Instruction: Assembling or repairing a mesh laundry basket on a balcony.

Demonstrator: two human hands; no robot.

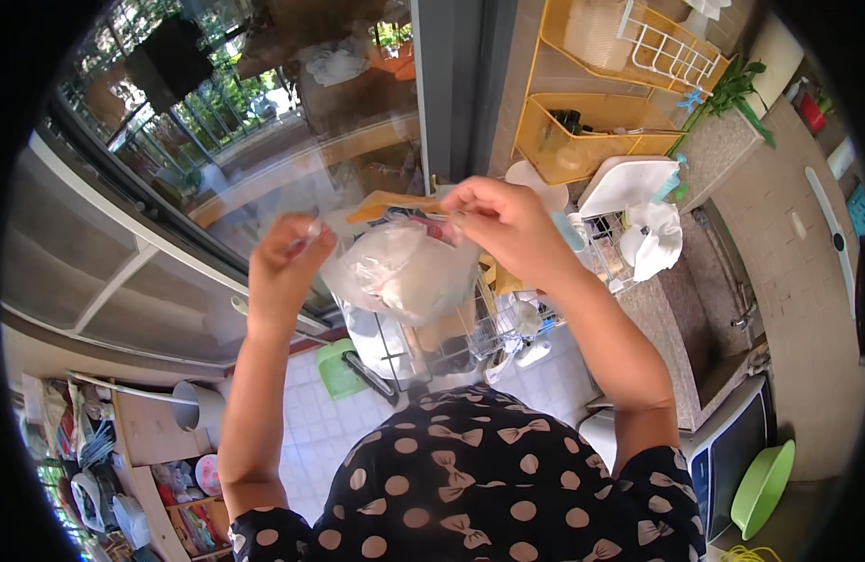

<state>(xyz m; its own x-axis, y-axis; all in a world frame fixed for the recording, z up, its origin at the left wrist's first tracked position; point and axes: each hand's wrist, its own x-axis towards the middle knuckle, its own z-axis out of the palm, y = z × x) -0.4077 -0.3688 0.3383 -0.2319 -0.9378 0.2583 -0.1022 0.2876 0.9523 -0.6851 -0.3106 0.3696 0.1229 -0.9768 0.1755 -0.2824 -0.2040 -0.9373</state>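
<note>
A translucent plastic bag (395, 276) with several things inside hangs between my hands, in front of the window. My left hand (287, 258) pinches its left edge between thumb and fingers. On the other side, the fingers of my right hand (503, 220) are closed on the bag's upper right edge. Something orange and flat (386, 204) shows along the top of the bag, beside dark and pinkish bits I cannot make out. Below the bag stands a wire rack (400, 356), partly covered by it.
An orange two-tier shelf (596, 131) hangs at the far right, above a stone sink (704, 290). A green dustpan (339, 368) lies on the tiled floor. At lower right stands a green basin (763, 489). A sliding window (264, 131) fills the far left.
</note>
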